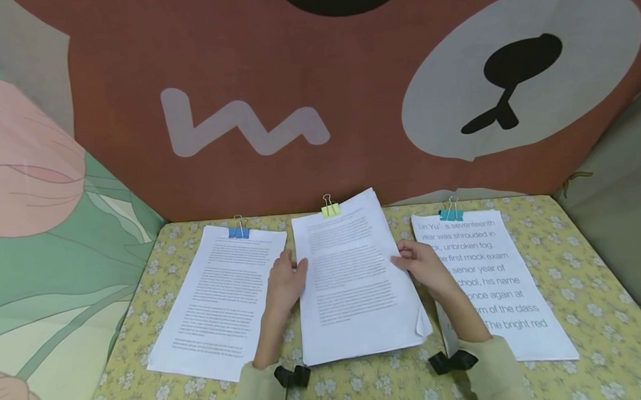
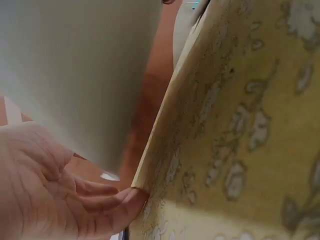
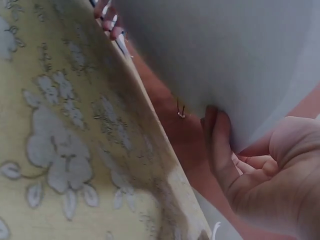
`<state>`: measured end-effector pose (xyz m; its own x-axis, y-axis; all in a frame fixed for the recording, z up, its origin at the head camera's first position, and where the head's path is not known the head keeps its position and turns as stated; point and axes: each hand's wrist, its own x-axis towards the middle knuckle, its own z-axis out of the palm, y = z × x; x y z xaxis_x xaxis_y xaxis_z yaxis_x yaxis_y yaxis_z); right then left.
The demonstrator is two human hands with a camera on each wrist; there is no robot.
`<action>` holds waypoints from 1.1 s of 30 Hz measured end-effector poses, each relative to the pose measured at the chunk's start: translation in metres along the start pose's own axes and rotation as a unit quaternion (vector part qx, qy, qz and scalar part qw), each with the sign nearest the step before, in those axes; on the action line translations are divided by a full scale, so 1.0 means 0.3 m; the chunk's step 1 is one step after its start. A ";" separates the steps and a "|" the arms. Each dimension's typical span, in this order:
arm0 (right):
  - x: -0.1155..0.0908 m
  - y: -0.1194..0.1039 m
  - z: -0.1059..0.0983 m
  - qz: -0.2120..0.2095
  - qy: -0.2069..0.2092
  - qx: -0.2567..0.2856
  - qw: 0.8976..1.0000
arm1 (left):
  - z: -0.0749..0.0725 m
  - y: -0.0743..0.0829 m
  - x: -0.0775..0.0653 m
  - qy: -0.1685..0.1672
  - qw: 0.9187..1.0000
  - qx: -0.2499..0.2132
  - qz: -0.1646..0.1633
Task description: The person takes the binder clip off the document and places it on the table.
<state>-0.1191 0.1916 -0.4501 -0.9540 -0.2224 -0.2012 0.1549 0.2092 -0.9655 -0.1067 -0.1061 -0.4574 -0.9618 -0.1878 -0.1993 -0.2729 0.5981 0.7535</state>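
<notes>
White paper stack (image 1: 350, 281), printed — middle of three, tilted between two hands and, by the wrist views, raised off the table; lower right corner curled. Yellow binder clip (image 1: 330, 210) at its top edge, holding the sheets together.

Right hand (image 1: 423, 267): pinching the stack's right edge. Left hand (image 1: 286, 280): fingers loosely extended, thumb against the stack's left edge. Beige sleeves (image 1: 261, 396) on both arms, a black device (image 1: 292, 376) at each wrist.

Left stack (image 1: 212, 298): small print, flat, blue binder clip (image 1: 239, 232) on top; the left hand overlaps its right edge. Right stack (image 1: 515, 311): large print, flat, teal binder clip (image 1: 451, 215) on top — the right hand and forearm stand in the way, covering part of its left-hand words.

Beneath: yellow tablecloth (image 1: 584, 326), white flowers. Behind: reddish-brown cloth (image 1: 351, 169) with a pale zigzag and a pale oval bearing black marks. To the left: green cloth (image 1: 108, 195) with large pink flowers.
</notes>
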 end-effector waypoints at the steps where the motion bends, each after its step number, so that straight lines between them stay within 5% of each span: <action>1: -0.001 -0.001 -0.005 0.002 -0.002 0.010 1.000 | 0.001 0.000 0.001 -0.006 1.000 -0.008 0.000; 5: -0.004 -0.007 -0.022 0.003 0.000 0.025 1.000 | 0.004 -0.001 0.009 -0.026 0.998 -0.060 0.010; 9: -0.006 -0.011 -0.031 0.001 0.007 0.039 0.999 | 0.003 0.001 0.016 -0.036 0.985 -0.167 0.003; 16: -0.009 -0.014 -0.034 -0.002 -0.011 0.068 0.998 | -0.012 0.007 0.019 -0.068 0.939 -0.337 -0.015; 21: -0.012 -0.015 -0.035 -0.008 -0.029 0.078 0.996 | -0.019 0.008 0.018 -0.108 0.903 -0.413 -0.040; 23: -0.014 -0.013 -0.035 -0.012 -0.040 0.075 0.996 | -0.022 0.003 0.014 -0.127 0.896 -0.425 -0.039; 26: -0.015 -0.010 -0.039 -0.016 -0.054 0.059 0.997 | -0.022 -0.002 0.009 -0.150 0.889 -0.432 -0.035; 33: -0.014 -0.019 -0.039 0.002 -0.049 0.006 0.999 | -0.014 -0.007 0.005 -0.158 0.890 -0.427 -0.026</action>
<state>-0.1191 0.2024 -0.4419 -0.9239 -0.3139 -0.2187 0.1614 0.1987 -0.9667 -0.1076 -0.1109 -0.4568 -0.9431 0.1120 -0.3132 -0.3315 -0.2405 0.9123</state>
